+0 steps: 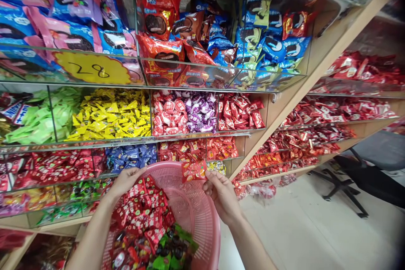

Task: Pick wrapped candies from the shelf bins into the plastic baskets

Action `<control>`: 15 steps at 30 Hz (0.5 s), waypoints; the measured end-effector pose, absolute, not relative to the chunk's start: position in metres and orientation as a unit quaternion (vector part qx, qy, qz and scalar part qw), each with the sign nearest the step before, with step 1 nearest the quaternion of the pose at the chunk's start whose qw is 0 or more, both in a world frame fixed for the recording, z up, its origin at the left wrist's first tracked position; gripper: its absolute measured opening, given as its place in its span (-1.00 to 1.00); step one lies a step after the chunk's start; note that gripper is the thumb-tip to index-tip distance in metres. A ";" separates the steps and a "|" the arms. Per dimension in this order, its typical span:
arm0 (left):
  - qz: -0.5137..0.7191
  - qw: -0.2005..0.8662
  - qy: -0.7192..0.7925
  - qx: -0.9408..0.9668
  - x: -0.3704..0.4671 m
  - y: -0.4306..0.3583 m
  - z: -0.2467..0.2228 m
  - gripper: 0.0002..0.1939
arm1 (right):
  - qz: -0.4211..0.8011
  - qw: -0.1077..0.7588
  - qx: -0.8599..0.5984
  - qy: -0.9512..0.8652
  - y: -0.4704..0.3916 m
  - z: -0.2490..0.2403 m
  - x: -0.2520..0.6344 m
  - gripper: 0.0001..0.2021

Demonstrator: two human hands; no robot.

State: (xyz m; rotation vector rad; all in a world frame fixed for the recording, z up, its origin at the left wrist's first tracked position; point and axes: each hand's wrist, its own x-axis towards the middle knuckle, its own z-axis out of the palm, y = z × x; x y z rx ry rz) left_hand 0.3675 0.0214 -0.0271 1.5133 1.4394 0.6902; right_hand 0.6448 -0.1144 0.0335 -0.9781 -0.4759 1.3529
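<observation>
A pink plastic basket (207, 219) is tilted in front of the shelves. My left hand (128, 181) grips its far rim, fingers wrapped over the edge. Red-wrapped candies (145, 206) are heaped in its left part. Nearer to me lie green-wrapped candies (174, 249) and mixed dark and red pieces. My right hand (220, 192) pinches a small red candy packet (193, 171) with an orange print between thumb and fingers. The packet is above the basket's far right rim, in front of the lower shelf bins.
Clear-fronted shelves hold cookie packs (161, 55), yellow-wrapped candies (114, 114), green packets (47, 114) and blue-wrapped candies (131, 158). A yellow price tag (91, 68) reads 28. A slanted wooden divider (284, 114) stands right of the bins. Beyond it are red packets and an office chair (363, 177).
</observation>
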 end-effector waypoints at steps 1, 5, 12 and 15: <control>0.279 0.453 0.583 0.614 0.368 0.021 -0.027 -0.44 | 0.589 0.647 -0.434 -0.217 -0.115 0.034 0.645 -0.71; 0.274 0.456 0.585 0.612 0.368 0.020 -0.026 -0.43 | 0.552 0.642 -0.464 -0.260 -0.115 0.031 0.643 -0.73; 0.284 0.453 0.587 0.608 0.371 0.018 -0.022 -0.41 | 0.567 0.573 -0.512 -0.298 -0.095 0.002 0.623 -0.64; 0.291 0.455 0.591 0.599 0.371 0.017 -0.022 -0.42 | 0.562 0.495 -0.558 -0.356 -0.084 -0.017 0.614 -0.67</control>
